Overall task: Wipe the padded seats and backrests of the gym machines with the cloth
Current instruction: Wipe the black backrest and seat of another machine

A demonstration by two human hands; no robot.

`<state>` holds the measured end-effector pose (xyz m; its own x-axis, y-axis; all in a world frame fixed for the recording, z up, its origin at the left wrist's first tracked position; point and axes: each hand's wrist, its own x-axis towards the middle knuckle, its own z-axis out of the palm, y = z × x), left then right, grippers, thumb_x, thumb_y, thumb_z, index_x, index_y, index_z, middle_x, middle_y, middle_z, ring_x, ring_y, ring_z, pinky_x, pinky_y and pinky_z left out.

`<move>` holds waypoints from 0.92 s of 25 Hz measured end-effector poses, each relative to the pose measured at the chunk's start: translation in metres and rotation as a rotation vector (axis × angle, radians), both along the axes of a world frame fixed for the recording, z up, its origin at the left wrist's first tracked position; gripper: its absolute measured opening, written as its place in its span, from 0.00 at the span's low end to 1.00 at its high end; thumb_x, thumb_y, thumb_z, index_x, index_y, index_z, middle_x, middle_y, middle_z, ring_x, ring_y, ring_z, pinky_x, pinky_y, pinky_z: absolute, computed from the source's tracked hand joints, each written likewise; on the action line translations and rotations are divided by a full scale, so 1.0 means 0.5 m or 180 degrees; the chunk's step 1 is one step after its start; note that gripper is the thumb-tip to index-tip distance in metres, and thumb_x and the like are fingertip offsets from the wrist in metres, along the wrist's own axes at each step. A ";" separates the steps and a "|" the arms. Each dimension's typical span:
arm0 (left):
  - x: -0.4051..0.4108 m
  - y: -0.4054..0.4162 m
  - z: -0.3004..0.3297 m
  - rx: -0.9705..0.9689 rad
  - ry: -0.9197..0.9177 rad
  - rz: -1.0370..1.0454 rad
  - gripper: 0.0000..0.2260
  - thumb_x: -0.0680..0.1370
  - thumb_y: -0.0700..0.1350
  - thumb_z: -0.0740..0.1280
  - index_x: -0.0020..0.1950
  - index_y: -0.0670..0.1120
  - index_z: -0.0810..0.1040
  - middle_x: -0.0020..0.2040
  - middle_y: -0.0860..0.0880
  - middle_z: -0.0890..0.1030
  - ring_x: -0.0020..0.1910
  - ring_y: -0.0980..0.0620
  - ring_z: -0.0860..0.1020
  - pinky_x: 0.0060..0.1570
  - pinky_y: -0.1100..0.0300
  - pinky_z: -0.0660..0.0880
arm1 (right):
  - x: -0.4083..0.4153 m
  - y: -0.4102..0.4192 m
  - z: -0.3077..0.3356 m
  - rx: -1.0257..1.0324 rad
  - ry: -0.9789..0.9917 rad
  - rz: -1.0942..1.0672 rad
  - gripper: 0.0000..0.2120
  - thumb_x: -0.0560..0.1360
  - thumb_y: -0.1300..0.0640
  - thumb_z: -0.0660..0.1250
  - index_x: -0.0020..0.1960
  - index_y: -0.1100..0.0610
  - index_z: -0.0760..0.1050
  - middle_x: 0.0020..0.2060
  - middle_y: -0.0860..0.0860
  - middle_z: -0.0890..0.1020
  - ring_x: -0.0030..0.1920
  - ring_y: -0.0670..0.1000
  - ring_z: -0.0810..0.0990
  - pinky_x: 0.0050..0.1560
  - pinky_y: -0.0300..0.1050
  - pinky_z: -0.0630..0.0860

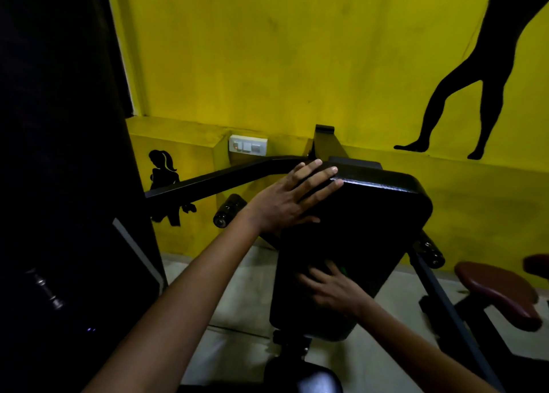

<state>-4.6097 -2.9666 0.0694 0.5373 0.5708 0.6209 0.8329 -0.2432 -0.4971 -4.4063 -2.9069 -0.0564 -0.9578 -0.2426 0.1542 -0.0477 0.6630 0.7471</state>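
A black padded backrest of a gym machine tilts toward me in the middle of the view. My left hand lies flat with spread fingers on its upper left corner. My right hand presses on the lower part of the pad, blurred, over a dark cloth of which only a small green patch shows by the fingers. A rounded black seat pad sits below at the bottom edge.
A black frame bar runs left from the backrest. Two black roller pads stick out either side. A dark red seat stands at right. A large black machine column fills the left. Yellow wall with a switch plate behind.
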 end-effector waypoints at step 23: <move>-0.015 0.039 -0.037 0.0456 -0.0245 -0.0574 0.25 0.81 0.57 0.56 0.74 0.46 0.59 0.73 0.45 0.60 0.72 0.41 0.62 0.70 0.45 0.64 | -0.033 -0.030 -0.047 -0.0067 0.1076 -0.0564 0.18 0.82 0.57 0.49 0.66 0.49 0.71 0.66 0.50 0.69 0.54 0.55 0.71 0.47 0.53 0.67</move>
<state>-4.6171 -2.9474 0.0509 0.5704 0.3733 0.7317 0.8192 -0.3230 -0.4738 -4.4229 -2.9217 -0.0798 -0.8789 -0.0712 0.4717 0.3159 0.6541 0.6873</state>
